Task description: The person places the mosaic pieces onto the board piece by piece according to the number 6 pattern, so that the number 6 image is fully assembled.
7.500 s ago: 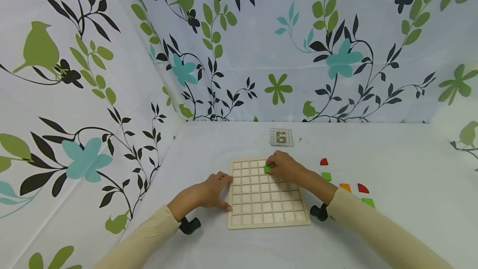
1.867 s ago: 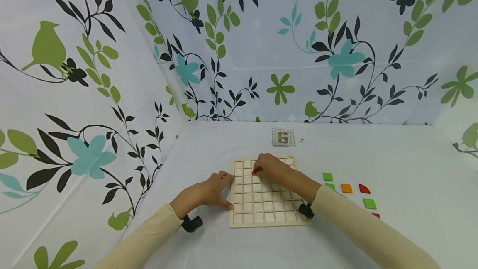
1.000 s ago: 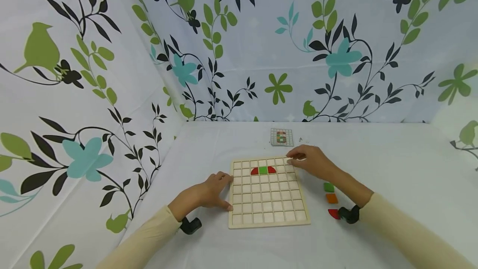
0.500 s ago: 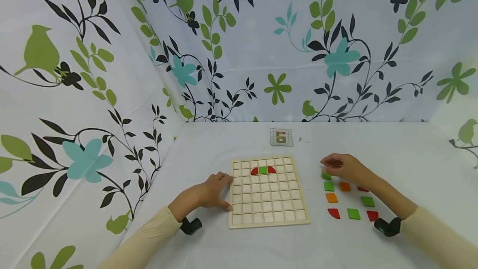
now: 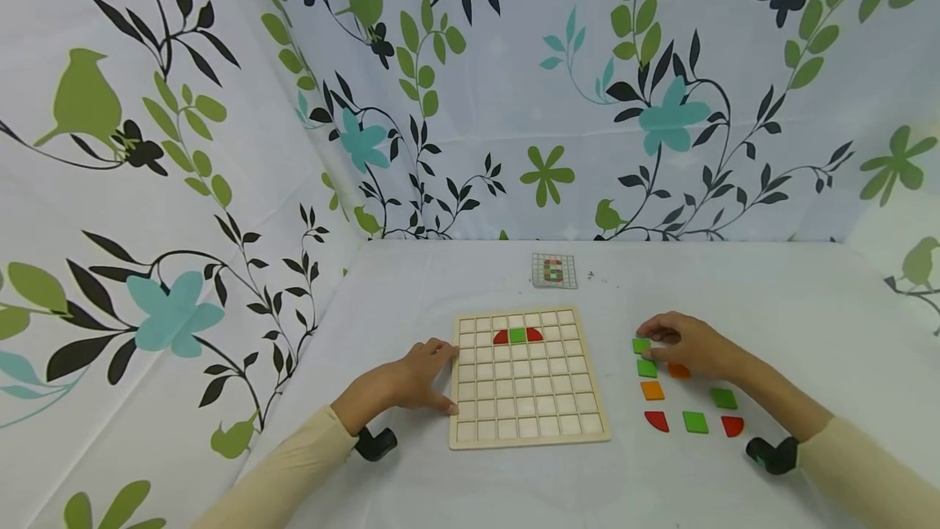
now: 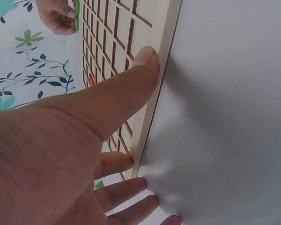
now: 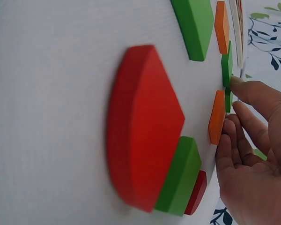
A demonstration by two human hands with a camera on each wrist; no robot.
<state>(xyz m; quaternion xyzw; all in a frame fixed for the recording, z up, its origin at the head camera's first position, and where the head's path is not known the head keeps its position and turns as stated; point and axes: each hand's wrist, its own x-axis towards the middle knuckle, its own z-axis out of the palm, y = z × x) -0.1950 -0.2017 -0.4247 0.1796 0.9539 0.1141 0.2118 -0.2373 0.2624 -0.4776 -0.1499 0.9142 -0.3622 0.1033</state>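
A square wooden grid board (image 5: 529, 431) lies on the white table. In its second row from the back sit a red quarter-round tile (image 5: 501, 337), a green square tile (image 5: 517, 335) and another red quarter-round tile (image 5: 534, 335). My left hand (image 5: 417, 375) rests spread at the board's left edge; the left wrist view shows the thumb (image 6: 126, 93) on the rim. To the right of the board, my right hand (image 5: 690, 343) pinches a green square tile (image 5: 640, 345) between thumb and index finger, at table level. The other fingers are curled beneath the palm.
Loose tiles lie around my right hand: a green square (image 5: 647, 368), an orange one (image 5: 652, 390), a red quarter-round (image 5: 657, 421) and several others. A small gridded pattern card (image 5: 554, 270) lies behind the board. Patterned cloth (image 5: 470, 104) hangs at the back and left.
Red, green and red tiles have come to sit in the board's second row. My right hand has left the board, moved right and taken hold of a green square. The left hand stays put.
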